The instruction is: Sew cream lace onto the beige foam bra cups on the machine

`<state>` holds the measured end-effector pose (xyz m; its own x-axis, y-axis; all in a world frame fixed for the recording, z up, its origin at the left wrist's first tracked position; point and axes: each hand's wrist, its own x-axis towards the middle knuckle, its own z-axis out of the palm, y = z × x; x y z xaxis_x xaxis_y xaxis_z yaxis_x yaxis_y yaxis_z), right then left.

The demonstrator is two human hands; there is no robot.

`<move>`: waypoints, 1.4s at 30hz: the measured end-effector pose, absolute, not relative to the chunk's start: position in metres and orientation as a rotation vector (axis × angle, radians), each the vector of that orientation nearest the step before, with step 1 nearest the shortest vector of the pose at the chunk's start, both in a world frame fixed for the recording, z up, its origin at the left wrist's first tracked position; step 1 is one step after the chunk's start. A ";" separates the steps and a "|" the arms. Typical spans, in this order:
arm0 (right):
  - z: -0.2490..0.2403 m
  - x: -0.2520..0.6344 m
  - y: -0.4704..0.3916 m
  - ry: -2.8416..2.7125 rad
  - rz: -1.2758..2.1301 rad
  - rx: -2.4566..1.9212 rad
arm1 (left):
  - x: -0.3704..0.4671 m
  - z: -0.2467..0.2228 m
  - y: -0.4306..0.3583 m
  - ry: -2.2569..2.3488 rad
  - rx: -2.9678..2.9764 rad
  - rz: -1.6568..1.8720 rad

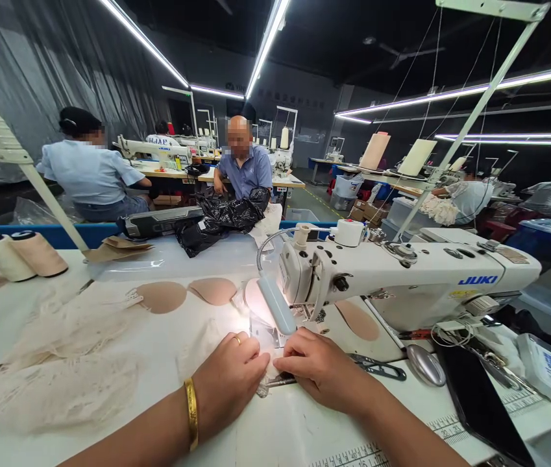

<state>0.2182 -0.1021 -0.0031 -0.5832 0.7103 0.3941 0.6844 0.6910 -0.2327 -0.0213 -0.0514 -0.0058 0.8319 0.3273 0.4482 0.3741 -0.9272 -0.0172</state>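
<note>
Looks like fabric positioning: our left hand (226, 384) and right hand (324, 371) are curled at the pale fabric (272, 372) just before the sewing machine (377, 274), pinch unclear, next move calling for steady fingertips.

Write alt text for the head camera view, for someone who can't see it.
A left hand with a gold ring and gold bangle and a bare right hand pinch thin cream fabric at a white JUKI sewing machine. Rounded beige pieces lie on the white table; seated people are beyond.
</note>
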 end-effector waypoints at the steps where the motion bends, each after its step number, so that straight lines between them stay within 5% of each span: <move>1: -0.003 0.218 -0.102 -2.440 0.081 -1.076 | -0.021 -0.007 -0.052 -0.566 -2.912 -0.684; 19: -0.015 0.216 -0.098 -2.352 0.138 -1.230 | -0.013 -0.023 -0.021 -0.394 -3.036 -0.968; 42: -0.020 0.219 -0.094 -2.256 0.081 -1.390 | 0.002 -0.010 0.008 -0.451 -2.990 -0.709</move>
<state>0.2189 -0.0941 -0.0199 -0.3643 0.8544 0.3706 0.8254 0.4805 -0.2963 0.0022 0.0084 -0.0098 0.8538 0.2711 0.4445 0.2874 -0.9573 0.0318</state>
